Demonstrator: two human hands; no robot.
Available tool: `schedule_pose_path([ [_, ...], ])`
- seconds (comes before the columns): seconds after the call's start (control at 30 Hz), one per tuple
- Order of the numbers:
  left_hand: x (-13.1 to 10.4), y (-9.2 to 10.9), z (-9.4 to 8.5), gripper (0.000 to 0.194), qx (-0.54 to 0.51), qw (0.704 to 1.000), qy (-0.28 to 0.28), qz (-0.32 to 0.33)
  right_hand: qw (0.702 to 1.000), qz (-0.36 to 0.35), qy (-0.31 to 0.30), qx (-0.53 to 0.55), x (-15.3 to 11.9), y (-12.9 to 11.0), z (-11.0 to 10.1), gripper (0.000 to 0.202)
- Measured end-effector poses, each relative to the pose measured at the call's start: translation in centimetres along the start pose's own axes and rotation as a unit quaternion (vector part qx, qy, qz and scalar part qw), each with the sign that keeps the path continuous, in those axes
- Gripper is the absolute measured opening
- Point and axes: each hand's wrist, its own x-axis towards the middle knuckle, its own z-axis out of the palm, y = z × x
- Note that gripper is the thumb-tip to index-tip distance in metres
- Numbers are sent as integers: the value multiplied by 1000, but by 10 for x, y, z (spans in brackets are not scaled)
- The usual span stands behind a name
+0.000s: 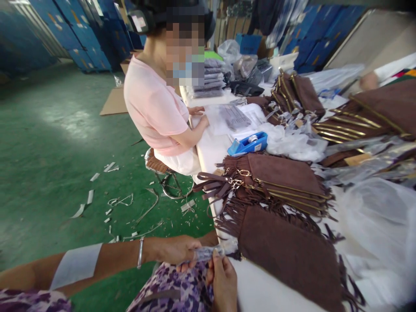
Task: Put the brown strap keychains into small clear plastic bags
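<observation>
The left hand (180,250) and the right hand (225,275) both grasped a strip of clear plastic (205,253), the left with its fingers curled round one end, the right pinching the other between thumb and fingertips. Holding it from two sides probably kept the thin, slippery film from crumpling. Whether anything lay inside it could not be told. The strip was in front of the lap, just beside the edge of the white table (269,288), likely because that spot was easy to see and reach.

A brown bag (289,251) lay flat nearest the hands, its fringe reaching towards the table's edge. Beyond it, more brown bags (286,175) were stacked flat, perhaps to save room, and their straps (211,180) gathered at the near edge, where they seemed less likely to tangle. A blue tape dispenser (249,143) stood behind that stack, seemingly placed within reach of both seats. Across the corner, a person in a pink shirt (156,104) sat with both hands at the table, near a flat clear packet (234,117); whether those fingers gripped anything could not be told
</observation>
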Motion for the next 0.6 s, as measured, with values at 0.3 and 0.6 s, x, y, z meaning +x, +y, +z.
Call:
schedule_pose_path([
  [0.3,-3,-8,3,17,15,1000,-16,-3,998,26,-1,63,-1,0,4,48],
  [0.6,-11,-10,4,36,7,999,-10,-33,997,17,-23,75,3,6,4,57],
])
